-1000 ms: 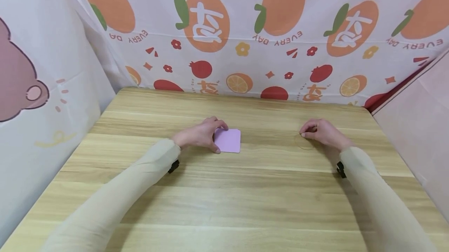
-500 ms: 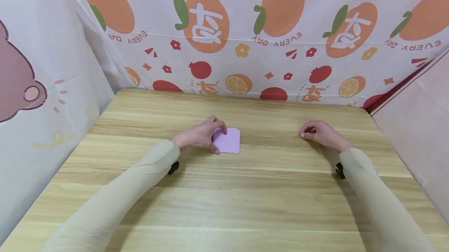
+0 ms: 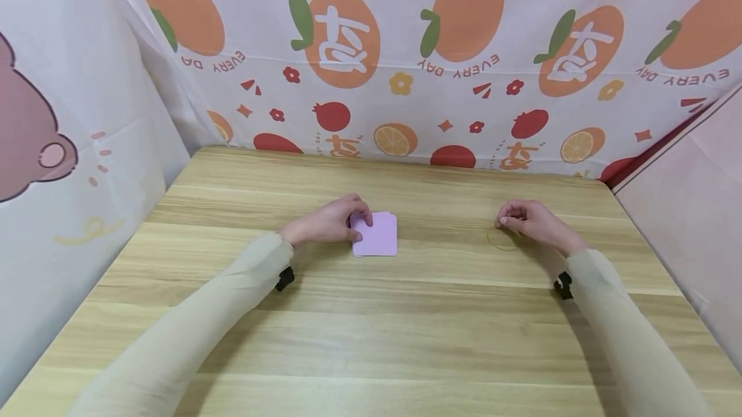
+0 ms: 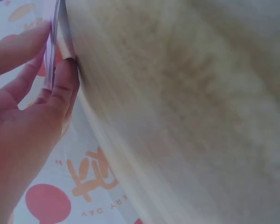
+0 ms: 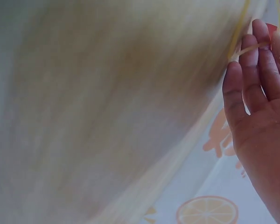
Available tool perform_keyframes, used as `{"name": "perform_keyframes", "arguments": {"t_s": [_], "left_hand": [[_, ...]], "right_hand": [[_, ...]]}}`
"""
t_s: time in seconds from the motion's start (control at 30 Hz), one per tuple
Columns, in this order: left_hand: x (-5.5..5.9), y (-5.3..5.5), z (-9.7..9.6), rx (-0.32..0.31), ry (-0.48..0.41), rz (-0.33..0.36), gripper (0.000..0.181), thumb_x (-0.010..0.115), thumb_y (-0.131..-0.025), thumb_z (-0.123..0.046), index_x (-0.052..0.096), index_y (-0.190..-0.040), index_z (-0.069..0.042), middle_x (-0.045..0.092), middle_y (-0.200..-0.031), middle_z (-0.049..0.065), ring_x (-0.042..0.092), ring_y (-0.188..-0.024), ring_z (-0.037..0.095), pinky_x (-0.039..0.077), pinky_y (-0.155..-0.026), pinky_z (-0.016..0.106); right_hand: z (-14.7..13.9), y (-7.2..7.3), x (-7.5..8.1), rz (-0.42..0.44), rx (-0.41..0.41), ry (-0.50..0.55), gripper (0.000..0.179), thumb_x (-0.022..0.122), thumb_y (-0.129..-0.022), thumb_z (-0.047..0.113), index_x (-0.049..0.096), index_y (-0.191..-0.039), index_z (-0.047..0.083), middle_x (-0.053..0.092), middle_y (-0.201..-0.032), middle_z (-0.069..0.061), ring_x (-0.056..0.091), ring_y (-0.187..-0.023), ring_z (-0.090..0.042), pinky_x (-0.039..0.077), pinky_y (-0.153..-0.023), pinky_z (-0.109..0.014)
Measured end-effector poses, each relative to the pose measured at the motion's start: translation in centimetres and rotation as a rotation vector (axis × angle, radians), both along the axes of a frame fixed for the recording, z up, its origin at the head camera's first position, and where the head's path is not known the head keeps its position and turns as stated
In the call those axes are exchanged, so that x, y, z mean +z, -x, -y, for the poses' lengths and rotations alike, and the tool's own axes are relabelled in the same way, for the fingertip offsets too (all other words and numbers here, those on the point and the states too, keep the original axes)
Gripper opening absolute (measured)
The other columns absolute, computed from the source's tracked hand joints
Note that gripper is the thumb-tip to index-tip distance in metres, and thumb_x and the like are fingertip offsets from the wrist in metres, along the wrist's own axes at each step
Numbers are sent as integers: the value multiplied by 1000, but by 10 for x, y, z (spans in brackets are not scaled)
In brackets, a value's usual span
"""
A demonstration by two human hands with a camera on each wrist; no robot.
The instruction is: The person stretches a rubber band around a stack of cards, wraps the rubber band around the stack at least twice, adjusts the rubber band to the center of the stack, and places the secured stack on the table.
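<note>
A small stack of lilac square cards [image 3: 379, 240] lies near the middle of the table, its edges slightly out of line. My left hand [image 3: 332, 220] grips the stack at its left side, the thumb on the top face. In the left wrist view the cards [image 4: 54, 46] appear edge-on in several thin layers, held between thumb and fingers. Farther right, my right hand [image 3: 539, 223] pinches a thin yellow rubber band [image 3: 503, 247], which hangs as a loose loop against the table. The right wrist view shows the rubber band [image 5: 238, 32] stretching past the fingertips.
The wood-grain table [image 3: 371, 327] ends at a fruit-print cloth [image 3: 400, 30] along its back. A white cloth with a pink cartoon figure [image 3: 29, 127] borders the left side. A pale panel [image 3: 690, 211] stands at the right.
My left thumb has moved from the stack's near edge up onto its top face, and the cards now look less even. The right hand keeps hold of the rubber band, with its fingers slightly shifted.
</note>
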State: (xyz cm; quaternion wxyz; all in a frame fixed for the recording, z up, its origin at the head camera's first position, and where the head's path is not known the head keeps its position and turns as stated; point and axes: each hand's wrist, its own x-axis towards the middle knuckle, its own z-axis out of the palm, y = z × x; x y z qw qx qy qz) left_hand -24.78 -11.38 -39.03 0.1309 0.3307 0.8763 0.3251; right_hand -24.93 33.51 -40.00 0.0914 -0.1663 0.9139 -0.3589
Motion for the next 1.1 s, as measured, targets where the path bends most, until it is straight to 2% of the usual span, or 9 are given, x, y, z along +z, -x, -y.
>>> {"name": "perform_keyframes", "arguments": {"t_s": [0.17,0.3,0.4,0.53,0.67,0.8,0.9,1.1], "left_hand": [[3,-1,0,17,-51,16,22,67,-85,7,67,-102,-7,55,-109,9,50,-94,25,44,-83,36],[5,0,1,49,-66,50,24,66,-85,8,67,-103,-8,56,-112,9,50,-95,25,43,-84,36],[4,1,1,67,-99,103,29,65,-85,9,64,-109,-7,56,-115,10,51,-98,26,44,-85,36],[5,2,1,85,-150,173,40,64,-85,10,56,-121,-7,60,-112,12,54,-97,26,47,-83,35],[8,2,2,88,-171,191,45,64,-85,10,55,-126,-6,61,-107,12,55,-95,26,47,-81,34],[11,2,2,82,-194,202,44,62,-84,12,58,-125,-4,61,-109,13,54,-97,27,47,-81,34],[12,2,2,97,-211,225,46,62,-83,13,59,-125,-5,61,-111,12,54,-98,27,47,-81,33],[15,3,2,136,-254,258,46,60,-84,11,59,-127,-5,59,-117,12,53,-100,27,47,-83,33]], "right_hand": [[3,-1,1,52,8,103,7,55,-99,0,60,-102,-4,70,-98,-17,67,-87,-22,49,-60,-25],[6,-3,4,96,0,175,9,54,-99,-1,58,-105,-6,68,-99,-20,67,-87,-22,55,-69,-28],[7,-4,6,117,-12,221,11,54,-99,1,57,-106,-8,67,-98,-22,67,-85,-23,57,-75,-31],[8,-6,9,142,-31,270,17,57,-100,8,57,-108,-7,67,-98,-24,66,-81,-24,58,-74,-34],[10,-9,11,167,-45,347,24,59,-100,14,55,-111,-7,66,-102,-26,66,-79,-23,58,-72,-35],[13,-11,12,203,-63,460,31,59,-100,19,54,-115,-8,64,-108,-28,66,-82,-23,58,-74,-37],[16,-12,13,237,-63,567,33,56,-102,20,53,-119,-8,64,-112,-24,65,-85,-22,58,-75,-37],[25,-14,14,305,-55,753,28,53,-102,6,50,-126,-8,63,-122,-18,66,-88,-18,58,-72,-30]]}}
